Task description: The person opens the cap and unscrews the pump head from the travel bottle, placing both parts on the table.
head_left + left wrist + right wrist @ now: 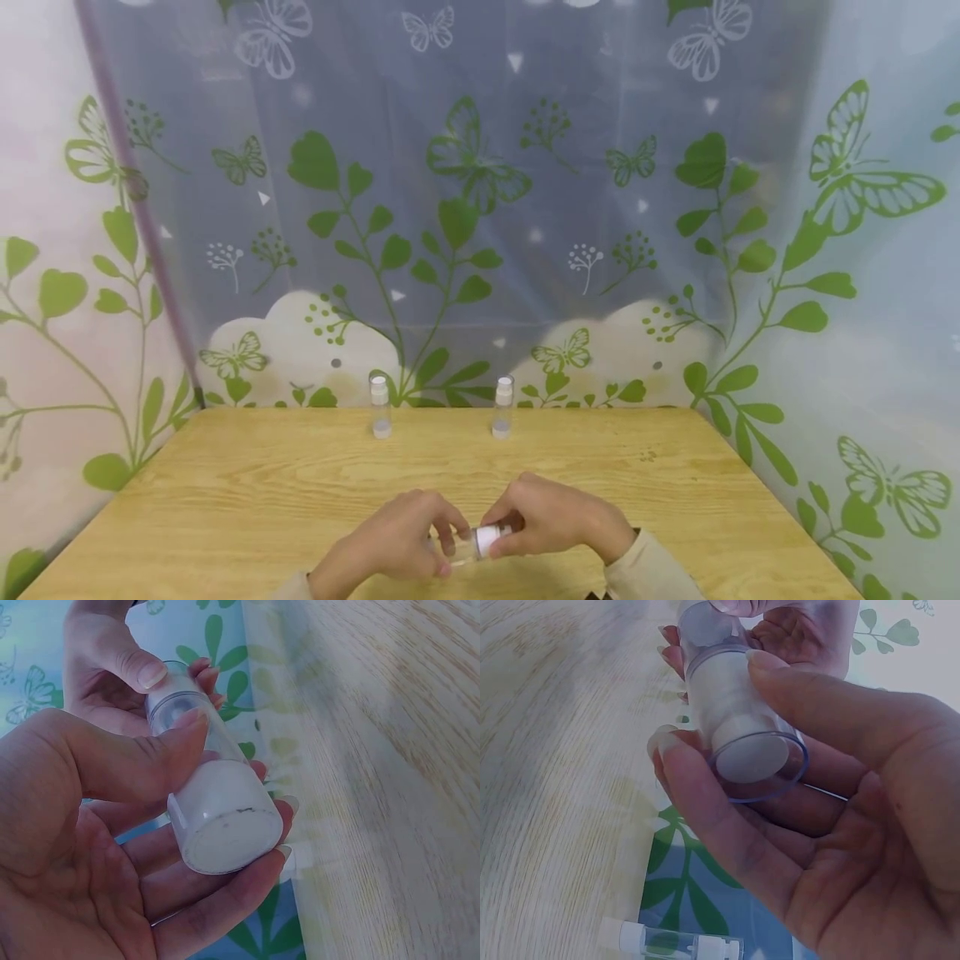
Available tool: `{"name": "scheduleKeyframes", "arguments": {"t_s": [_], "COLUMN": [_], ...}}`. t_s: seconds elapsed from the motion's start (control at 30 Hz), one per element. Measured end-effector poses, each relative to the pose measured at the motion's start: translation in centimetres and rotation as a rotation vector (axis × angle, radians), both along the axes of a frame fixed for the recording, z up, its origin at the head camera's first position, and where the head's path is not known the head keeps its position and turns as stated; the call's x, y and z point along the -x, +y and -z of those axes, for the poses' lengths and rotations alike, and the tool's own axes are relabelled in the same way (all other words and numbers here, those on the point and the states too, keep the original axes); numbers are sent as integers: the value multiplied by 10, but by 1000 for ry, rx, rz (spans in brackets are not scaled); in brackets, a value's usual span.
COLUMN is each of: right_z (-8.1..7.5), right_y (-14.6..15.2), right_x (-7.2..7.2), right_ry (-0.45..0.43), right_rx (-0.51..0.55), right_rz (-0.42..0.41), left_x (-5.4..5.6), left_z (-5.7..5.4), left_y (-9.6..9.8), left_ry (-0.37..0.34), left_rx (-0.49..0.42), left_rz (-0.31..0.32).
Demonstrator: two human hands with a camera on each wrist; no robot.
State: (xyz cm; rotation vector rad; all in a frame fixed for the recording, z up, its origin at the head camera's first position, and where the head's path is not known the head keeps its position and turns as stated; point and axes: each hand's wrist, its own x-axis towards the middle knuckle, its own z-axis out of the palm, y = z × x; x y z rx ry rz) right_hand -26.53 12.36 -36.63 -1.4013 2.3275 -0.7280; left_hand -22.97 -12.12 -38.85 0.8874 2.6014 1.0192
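Observation:
Over the near part of the table, both hands hold a small clear pump bottle (487, 540) lying almost level. My left hand (408, 533) grips its body and base end, the thumb across the clear wall. In the left wrist view the flat white base (225, 817) faces the camera, with fingers beneath it. My right hand (551, 515) holds the opposite end, thumb and fingers around the clear cap (802, 769). Through that cap a white pump head and collar (724, 694) show in the right wrist view.
Two similar clear bottles with white tops stand upright near the back edge of the wooden table (225, 500), one on the left (380, 412) and one on the right (502, 412). Behind them hangs a curtain (570, 208) printed with leaves and butterflies.

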Motion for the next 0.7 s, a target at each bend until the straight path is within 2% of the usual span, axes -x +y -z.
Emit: {"name": "scheduleKeyframes", "arguments": {"t_s": [0.47, 0.7], "right_z": [-3, -2], "right_y": [2, 1], "right_x": [0, -1], "right_ry": [15, 30], "right_rx": [29, 30], "right_rz": [3, -1], "left_x": [1, -2], "left_z": [-3, -4], "left_y": [2, 1], "left_ry": [35, 33], "left_rx": [15, 25], "left_rz": [5, -12]}}
